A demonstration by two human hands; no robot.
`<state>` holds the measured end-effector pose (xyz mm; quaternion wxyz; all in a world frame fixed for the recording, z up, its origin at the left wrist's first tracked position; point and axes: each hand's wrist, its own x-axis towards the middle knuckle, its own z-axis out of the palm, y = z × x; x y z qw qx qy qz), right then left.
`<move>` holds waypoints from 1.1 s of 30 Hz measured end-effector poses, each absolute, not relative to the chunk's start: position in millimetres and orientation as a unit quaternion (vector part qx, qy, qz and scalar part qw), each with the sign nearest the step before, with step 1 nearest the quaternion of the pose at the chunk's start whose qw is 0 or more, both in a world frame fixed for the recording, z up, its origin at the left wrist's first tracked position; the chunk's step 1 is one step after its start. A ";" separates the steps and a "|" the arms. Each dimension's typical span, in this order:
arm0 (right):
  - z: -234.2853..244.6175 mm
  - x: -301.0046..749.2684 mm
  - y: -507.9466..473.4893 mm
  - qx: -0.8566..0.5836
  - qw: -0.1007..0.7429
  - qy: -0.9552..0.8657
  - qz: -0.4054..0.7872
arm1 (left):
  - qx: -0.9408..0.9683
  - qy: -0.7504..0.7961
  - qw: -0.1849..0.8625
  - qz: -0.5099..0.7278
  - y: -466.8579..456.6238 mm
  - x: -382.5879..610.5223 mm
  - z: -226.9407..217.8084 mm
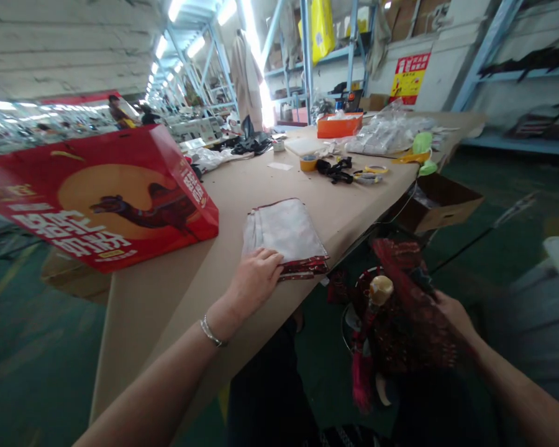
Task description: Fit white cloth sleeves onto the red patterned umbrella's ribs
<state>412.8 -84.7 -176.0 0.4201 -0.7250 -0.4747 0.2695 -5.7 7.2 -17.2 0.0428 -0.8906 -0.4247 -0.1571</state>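
Observation:
A stack of folded cloth pieces (pixel 284 230) lies on the table, pale on top with dark red patterned edges at the near side. My left hand (pixel 256 276) rests flat on the stack's near left corner, fingers stretched out. Off the table's right edge, my right hand (pixel 451 313) is closed on a dark red patterned cloth (pixel 414 304), which hangs down and is blurred by motion. Below that cloth are more dark red fabric and a pink tassel (pixel 362 379). A rounded, tan knob-like object (pixel 381 290) shows beside it.
A large red gift bag (pixel 135 205) with a camel picture stands at the table's left. Farther back on the table (pixel 233 217) are a roll of yellow tape (pixel 308 163), scissors (pixel 370 175), an orange box (pixel 339 126) and plastic bags (pixel 386 133). An open carton (pixel 440 205) sits below right.

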 end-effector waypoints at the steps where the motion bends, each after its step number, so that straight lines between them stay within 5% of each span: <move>1: -195.6 412.1 -87.6 -0.761 0.386 -0.459 0.249 | -0.891 -0.431 0.046 -0.133 8.1 -3.8 -16.7; 6: -207.7 410.2 -89.1 -0.801 0.335 -0.460 0.186 | -0.887 -0.456 0.058 -0.042 9.9 0.2 -8.9; 12: -58.5 335.8 -97.8 -0.646 0.516 -0.553 0.106 | -0.897 -0.438 0.061 -0.015 14.6 -2.1 -0.8; 17: 15.2 228.0 -63.3 -0.448 0.350 -0.819 0.074 | -0.895 -0.440 0.069 -0.022 18.6 1.3 3.7; 22: 9.3 164.6 13.5 -0.490 0.185 -0.852 0.022 | -0.870 -0.481 0.080 -0.075 20.4 3.1 13.3; 27: 8.5 176.4 52.7 -0.589 0.125 -0.798 0.031 | -0.861 -0.488 0.074 -0.121 14.7 -6.9 15.6; 30: 14.4 185.9 53.1 -0.612 0.175 -0.769 0.048 | -0.856 -0.501 0.063 -0.107 13.4 -11.1 8.9; 33: 7.7 179.3 43.6 -0.547 0.314 -0.758 0.165 | -0.843 -0.525 0.053 -0.102 17.4 -11.2 2.0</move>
